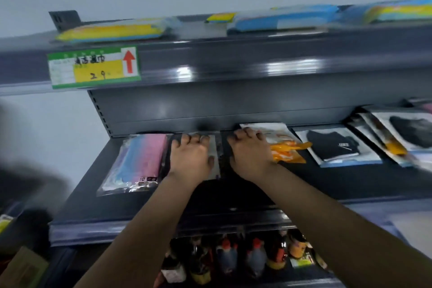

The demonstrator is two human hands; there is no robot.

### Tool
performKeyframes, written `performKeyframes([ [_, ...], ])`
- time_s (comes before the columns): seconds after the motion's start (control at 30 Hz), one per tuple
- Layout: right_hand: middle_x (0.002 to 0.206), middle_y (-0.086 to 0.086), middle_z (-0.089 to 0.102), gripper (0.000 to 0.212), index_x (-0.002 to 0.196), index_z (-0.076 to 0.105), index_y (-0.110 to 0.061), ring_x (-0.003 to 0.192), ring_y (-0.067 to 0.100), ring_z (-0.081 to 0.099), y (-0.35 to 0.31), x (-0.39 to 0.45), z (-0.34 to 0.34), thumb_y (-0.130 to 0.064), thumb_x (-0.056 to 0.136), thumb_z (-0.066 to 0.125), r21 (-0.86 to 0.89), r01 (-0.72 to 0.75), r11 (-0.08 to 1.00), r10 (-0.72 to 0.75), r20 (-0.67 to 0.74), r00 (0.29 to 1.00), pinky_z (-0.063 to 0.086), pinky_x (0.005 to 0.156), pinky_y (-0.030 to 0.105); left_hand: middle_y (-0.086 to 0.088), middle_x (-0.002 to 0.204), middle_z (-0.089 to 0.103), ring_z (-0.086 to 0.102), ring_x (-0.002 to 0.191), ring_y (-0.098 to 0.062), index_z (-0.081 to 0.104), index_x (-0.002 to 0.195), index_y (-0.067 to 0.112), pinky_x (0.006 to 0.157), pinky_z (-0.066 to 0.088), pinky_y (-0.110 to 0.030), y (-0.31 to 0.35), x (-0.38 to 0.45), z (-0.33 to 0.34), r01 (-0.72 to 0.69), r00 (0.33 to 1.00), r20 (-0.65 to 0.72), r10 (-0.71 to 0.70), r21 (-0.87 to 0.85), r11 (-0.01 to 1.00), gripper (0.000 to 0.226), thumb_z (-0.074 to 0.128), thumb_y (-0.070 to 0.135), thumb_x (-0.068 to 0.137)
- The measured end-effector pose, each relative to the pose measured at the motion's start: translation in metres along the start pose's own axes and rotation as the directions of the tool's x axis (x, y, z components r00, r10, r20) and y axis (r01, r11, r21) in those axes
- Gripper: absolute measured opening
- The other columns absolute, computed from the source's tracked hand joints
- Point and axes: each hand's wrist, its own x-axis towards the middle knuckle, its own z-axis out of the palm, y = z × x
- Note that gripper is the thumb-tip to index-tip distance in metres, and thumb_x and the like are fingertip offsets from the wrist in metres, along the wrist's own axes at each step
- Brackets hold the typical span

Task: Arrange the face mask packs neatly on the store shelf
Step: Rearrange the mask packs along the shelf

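Mask packs lie in a row on the dark middle shelf (pixel 350 184). At the left is a pink and blue pack (pixel 140 159). Beside it, my left hand (pixel 189 159) lies palm-down on a dark pack with a clear edge (pixel 216 154), its fingertips at the pack's far edge. My right hand (pixel 249 156) rests palm-down just to the right, partly covering a white and orange pack (pixel 285 145). Further right lie a black mask pack (pixel 336 147) and several overlapping packs (pixel 402 133). Whether either hand grips anything is unclear.
The upper shelf carries yellow and blue packs (pixel 112 30) and a green and yellow price tag (pixel 93 68) on its front rail. Bottles (pixel 233 257) stand on the shelf below. A white wall is to the left, along with a blurred dark shape (pixel 28 170).
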Motion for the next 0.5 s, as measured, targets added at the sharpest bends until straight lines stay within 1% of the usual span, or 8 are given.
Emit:
performKeyframes([
  [0.17,0.141,0.012,0.040,0.050,0.135,0.038,-0.013,0.132,0.032,0.033,0.079,-0.049,-0.010,-0.028,0.088,0.048,-0.068,-0.120,0.990,0.125,0.075,0.989,0.031,0.105,0.044,-0.004,0.141,0.044,0.035,0.130,-0.026,0.035,0.139,0.019,0.104,0.029,-0.041,0.091,0.006,-0.014,-0.105,0.994,-0.010,0.104,-0.033,0.994,0.055,0.045,0.041,0.090],
  [0.3,0.139,0.011,0.041,0.049,0.135,0.038,-0.012,0.130,0.031,0.034,0.143,-0.095,-0.020,-0.030,0.090,0.047,-0.082,-0.210,0.974,0.214,0.043,0.976,0.031,0.103,0.043,-0.001,0.140,0.045,0.035,0.131,-0.026,0.037,0.137,0.023,0.106,0.028,-0.042,0.167,0.006,-0.022,-0.192,0.981,-0.027,0.190,-0.070,0.979,0.052,0.047,0.041,0.089],
  [0.4,0.138,0.010,0.041,0.049,0.134,0.039,-0.011,0.129,0.030,0.035,0.189,-0.131,-0.025,-0.027,0.089,0.047,-0.101,-0.272,0.957,0.276,0.033,0.961,0.030,0.102,0.041,-0.001,0.138,0.047,0.036,0.130,-0.026,0.041,0.133,0.023,0.106,0.028,-0.041,0.222,0.004,-0.026,-0.248,0.969,-0.040,0.245,-0.111,0.962,0.048,0.047,0.040,0.089],
  [0.5,0.137,0.008,0.043,0.050,0.136,0.038,-0.012,0.128,0.028,0.036,0.232,-0.164,-0.028,-0.025,0.088,0.047,-0.102,-0.330,0.938,0.333,0.015,0.943,0.030,0.102,0.039,-0.002,0.143,0.042,0.033,0.132,-0.025,0.036,0.138,0.021,0.106,0.028,-0.041,0.273,0.001,-0.029,-0.296,0.955,-0.043,0.293,-0.141,0.945,0.052,0.046,0.039,0.090],
])
